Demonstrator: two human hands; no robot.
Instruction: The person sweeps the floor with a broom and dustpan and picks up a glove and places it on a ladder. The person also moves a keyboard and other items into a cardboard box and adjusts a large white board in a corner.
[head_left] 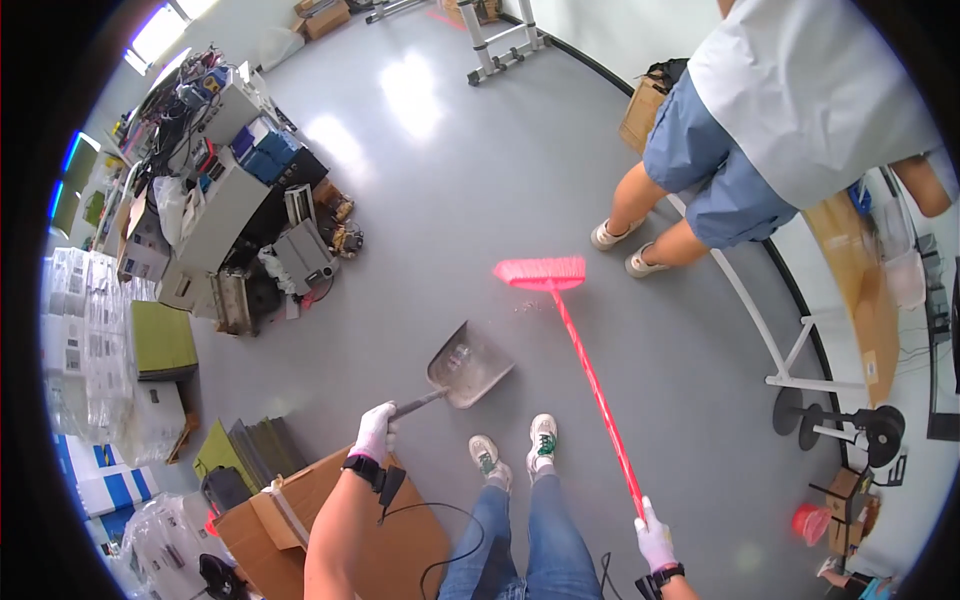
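Observation:
My left hand [375, 432], in a white glove, is closed on the grey handle of a dustpan [475, 375], whose pan rests on the floor just ahead of my feet with some bits in it. My right hand [655, 535], also gloved, grips the red pole of a broom [590, 370] near its upper end. The pink broom head [540, 270] lies on the floor ahead, beyond a small scatter of debris [530, 307], to the right of and farther than the pan.
A person [735, 150] stands ahead-right beside a white frame [800, 380]. Cluttered desks [225, 195] and wrapped stacks [90, 350] line the left. A cardboard box [400, 535] is by my left leg. A ladder [480, 50] stands far ahead; another person [870, 585] shows at lower right.

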